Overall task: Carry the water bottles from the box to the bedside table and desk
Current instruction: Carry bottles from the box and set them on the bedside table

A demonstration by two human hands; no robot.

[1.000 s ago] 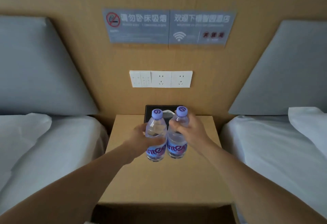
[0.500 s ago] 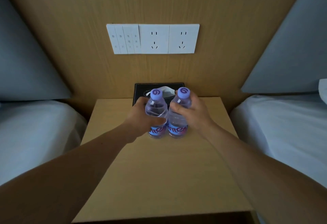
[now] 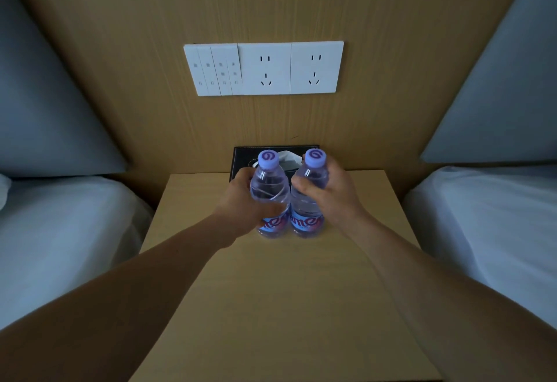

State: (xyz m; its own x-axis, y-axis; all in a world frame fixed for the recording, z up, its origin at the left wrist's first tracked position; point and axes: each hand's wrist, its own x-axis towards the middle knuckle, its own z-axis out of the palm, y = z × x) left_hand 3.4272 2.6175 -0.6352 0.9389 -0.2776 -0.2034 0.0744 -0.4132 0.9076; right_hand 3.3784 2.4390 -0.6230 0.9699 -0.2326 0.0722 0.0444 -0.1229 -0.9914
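Since a second ago the bottles have come down onto the bedside table, just in front of the tissue box. The left hand and right hand each have fingers curled round one. The left bottle seems to touch the right bottle, so a sloppy release could tip both.

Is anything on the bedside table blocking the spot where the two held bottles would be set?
Nothing visible does. The left hand and right hand hold the bottles upright over bare tabletop; the tissue box sits behind them by the wall.
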